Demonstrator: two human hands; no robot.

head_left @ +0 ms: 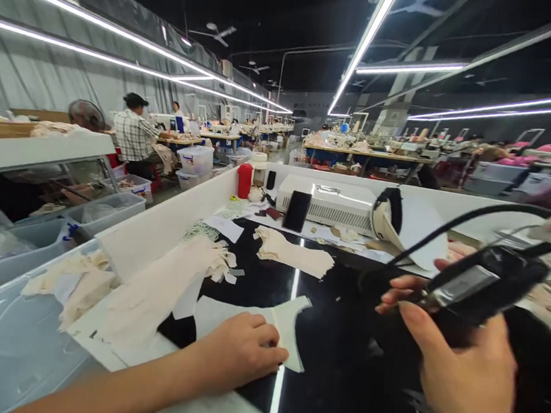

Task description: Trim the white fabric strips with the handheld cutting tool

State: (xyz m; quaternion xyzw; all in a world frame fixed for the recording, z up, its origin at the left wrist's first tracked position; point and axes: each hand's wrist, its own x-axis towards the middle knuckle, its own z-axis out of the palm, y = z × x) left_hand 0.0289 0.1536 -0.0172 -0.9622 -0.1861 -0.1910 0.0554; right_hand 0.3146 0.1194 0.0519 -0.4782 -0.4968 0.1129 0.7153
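Note:
My left hand (245, 353) rests with curled fingers on a pale, curved cut-out piece (290, 319), greenish white and flat on the glossy black tabletop (330, 363). Whether the piece is stiff card or cloth I cannot tell. On the right, my right hand (463, 367) grips a blurred black corded handheld tool (483, 286) with a light, shiny panel. A thick black cable (445, 229) arches away from it, and the tool is raised above the table. Beyond the left hand lies a small stack of cream fabric pieces (295, 252).
At left is a larger cream fabric pile (159, 280). Along the back stand a phone (297, 211), a white vented box (326, 201), a red container (244, 180) and a white rounded object (389, 222). A low white wall (159, 229) edges the table. A co-worker (133, 135) sits far left.

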